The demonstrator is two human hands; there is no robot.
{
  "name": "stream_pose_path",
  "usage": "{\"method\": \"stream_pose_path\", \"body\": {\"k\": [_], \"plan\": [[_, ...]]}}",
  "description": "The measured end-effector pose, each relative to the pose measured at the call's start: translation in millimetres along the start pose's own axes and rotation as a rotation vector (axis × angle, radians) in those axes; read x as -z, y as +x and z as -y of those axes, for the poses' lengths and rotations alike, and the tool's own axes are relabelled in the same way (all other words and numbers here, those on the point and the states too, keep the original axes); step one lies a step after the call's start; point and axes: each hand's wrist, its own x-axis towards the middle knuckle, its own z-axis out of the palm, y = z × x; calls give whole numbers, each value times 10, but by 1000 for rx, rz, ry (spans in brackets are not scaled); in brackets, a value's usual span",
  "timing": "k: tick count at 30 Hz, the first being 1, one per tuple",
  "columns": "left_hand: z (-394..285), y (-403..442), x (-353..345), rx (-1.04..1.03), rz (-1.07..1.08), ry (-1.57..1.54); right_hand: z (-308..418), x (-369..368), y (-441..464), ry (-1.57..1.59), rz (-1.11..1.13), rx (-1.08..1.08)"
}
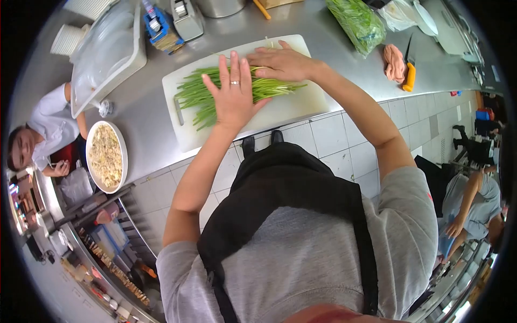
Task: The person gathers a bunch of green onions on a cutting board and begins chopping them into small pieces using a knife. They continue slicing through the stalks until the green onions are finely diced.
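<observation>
A bunch of long thin green stalks, like chives [196, 91], lies crosswise on a white cutting board [301, 107] with a handle slot. My left hand [235, 99], with a ring on one finger, rests flat on the middle of the bunch, its fingers spread. Over the far right side of the stalks reaches my right hand [288, 62], fingers stretched out and palm down. Its fingertips touch the bunch close to the left hand's fingers. Neither hand is wrapped round anything. Part of the bunch is hidden under both hands.
Right of the board lie a yellow-handled knife [410, 72], a pink cloth [394, 63] and bagged greens [358, 27]. A bowl of food [106, 156] sits at the left edge, near a white tub [137, 51] and a person [51, 126]. Another person [468, 199] is at right.
</observation>
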Motion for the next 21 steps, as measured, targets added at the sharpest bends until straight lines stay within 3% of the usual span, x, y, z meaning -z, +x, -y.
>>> {"method": "stream_pose_path", "body": {"k": [2, 9, 11, 12, 14, 17, 21], "plan": [[-68, 165, 182, 24, 210, 125, -44, 83, -5, 94, 6, -43], [-19, 390, 243, -9, 481, 144, -382, 282, 13, 415, 4, -97], [-30, 404, 250, -9, 490, 149, -617, 165, 72, 68, -184, 72], [-32, 410, 254, 3, 492, 149, -629, 146, 49, 76, -197, 68], [-30, 405, 256, -9, 479, 127, -647, 108, 4, -265, -309, 99], [-18, 392, 222, -23, 446, 104, -440, 248, -58, -222, -176, -13], [22, 451, 242, -116, 397, 109, -521, 101, -39, -204, -268, 46]]}}
